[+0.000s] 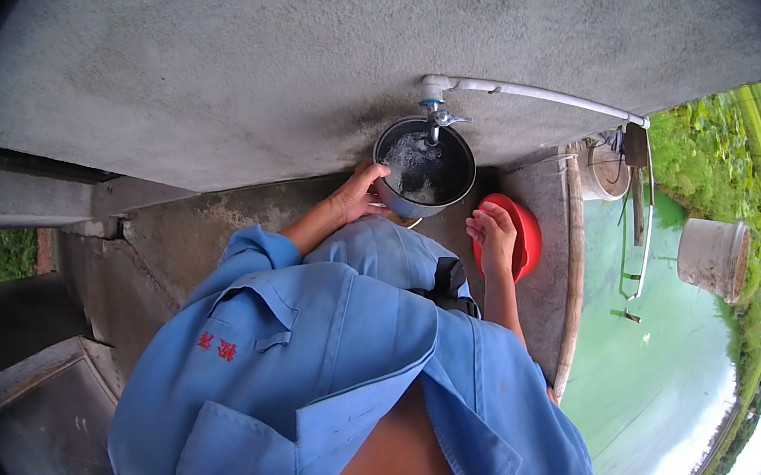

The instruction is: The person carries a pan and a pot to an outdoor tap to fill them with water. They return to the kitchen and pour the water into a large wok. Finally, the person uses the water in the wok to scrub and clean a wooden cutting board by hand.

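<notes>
My left hand (356, 194) grips a round metal pot (420, 208) with a dark inside, its thumb over the rim and its fingers against the outer wall. Water (416, 163) splashes and froths inside the pot. Above it, a metal tap (437, 118) with a lever handle points down into the opening. My right hand (495, 236) hovers to the right of the pot, fingers loosely apart, with nothing seen in it. Behind that hand is a red plastic basin (529, 236), partly covered by it; whether they touch, I cannot tell.
A white plastic pipe (540, 97) runs from the tap along the rough concrete wall (231, 62). To the right, a low ledge edged by a wooden pole (571, 275) borders green water (649, 370). White buckets (709, 256) stand or hang beyond the ledge.
</notes>
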`<state>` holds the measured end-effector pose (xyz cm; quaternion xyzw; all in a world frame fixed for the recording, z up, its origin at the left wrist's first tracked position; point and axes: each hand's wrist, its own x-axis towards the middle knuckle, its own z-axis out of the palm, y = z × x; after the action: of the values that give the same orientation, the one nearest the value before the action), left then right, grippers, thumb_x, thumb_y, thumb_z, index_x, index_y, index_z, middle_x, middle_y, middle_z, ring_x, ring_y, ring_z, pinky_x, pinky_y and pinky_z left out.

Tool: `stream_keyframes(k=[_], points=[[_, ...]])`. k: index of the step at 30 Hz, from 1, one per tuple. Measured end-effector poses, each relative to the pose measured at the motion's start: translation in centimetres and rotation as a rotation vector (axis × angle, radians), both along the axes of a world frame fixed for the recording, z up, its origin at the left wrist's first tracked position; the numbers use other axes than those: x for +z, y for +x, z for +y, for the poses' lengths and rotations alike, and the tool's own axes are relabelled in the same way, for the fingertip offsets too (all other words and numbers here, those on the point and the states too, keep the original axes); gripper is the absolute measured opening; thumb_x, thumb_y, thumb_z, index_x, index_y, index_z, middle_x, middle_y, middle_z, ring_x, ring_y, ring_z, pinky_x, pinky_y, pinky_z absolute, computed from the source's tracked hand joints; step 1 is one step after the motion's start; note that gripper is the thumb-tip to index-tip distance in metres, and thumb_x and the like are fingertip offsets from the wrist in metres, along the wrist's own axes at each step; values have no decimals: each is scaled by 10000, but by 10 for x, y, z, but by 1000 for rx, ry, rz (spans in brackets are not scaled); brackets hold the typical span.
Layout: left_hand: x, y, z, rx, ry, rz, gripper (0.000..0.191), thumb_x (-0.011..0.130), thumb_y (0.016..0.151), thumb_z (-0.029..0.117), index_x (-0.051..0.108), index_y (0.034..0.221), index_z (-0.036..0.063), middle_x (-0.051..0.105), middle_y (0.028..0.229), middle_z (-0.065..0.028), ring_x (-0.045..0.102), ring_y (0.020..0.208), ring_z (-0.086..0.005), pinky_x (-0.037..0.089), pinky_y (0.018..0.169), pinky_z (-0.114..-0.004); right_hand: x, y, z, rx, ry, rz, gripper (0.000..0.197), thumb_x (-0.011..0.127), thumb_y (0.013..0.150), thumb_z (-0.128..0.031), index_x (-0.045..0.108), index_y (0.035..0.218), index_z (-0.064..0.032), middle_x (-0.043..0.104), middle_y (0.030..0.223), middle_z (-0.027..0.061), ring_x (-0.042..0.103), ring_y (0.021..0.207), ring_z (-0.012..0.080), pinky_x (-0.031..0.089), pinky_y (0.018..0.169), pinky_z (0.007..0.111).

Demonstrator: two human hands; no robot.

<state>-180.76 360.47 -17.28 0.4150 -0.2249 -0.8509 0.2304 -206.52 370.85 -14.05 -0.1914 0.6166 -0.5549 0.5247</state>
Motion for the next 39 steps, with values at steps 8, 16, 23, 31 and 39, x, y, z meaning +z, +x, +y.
stream_keyframes(k=[8, 16, 23, 31, 39], points=[[2, 0, 4, 25, 13, -63, 532, 604, 681, 400, 399, 1116, 173, 513, 1012, -114, 537, 884, -260, 478, 740, -441, 8, 1, -1, 44, -4, 31, 183, 497, 824, -60, 524, 1002, -34, 604, 855, 71, 609, 729, 157, 507, 645, 256], [5, 0, 7, 30, -1, -55, 541, 599, 677, 403, 417, 1122, 154, 513, 1038, -96, 529, 905, -252, 473, 729, -434, 5, 2, 0, 17, -16, 27, 195, 503, 815, -41, 517, 1007, -13, 592, 836, 81, 603, 688, 158, 498, 611, 253], [7, -1, 6, 24, -4, -38, 535, 600, 675, 405, 429, 1115, 153, 513, 1026, -90, 524, 891, -242, 463, 728, -428, 4, 0, -2, 19, -24, 36, 187, 499, 818, -41, 518, 1001, -14, 593, 825, 76, 603, 681, 156, 497, 604, 252], [11, 0, 3, 19, -15, -40, 517, 588, 685, 413, 442, 1102, 146, 526, 994, -91, 534, 865, -225, 469, 692, -406, 18, 0, -27, 65, -85, 212, 208, 576, 801, -89, 538, 990, -10, 596, 824, 70, 600, 692, 143, 484, 610, 242], [4, 2, 0, 32, -31, -44, 462, 575, 701, 384, 446, 1079, 152, 529, 949, -72, 542, 836, -213, 466, 642, -392, 60, 21, -96, 196, -423, 962, 294, 698, 686, -134, 591, 950, -63, 543, 1013, 98, 558, 904, 243, 475, 731, 315]])
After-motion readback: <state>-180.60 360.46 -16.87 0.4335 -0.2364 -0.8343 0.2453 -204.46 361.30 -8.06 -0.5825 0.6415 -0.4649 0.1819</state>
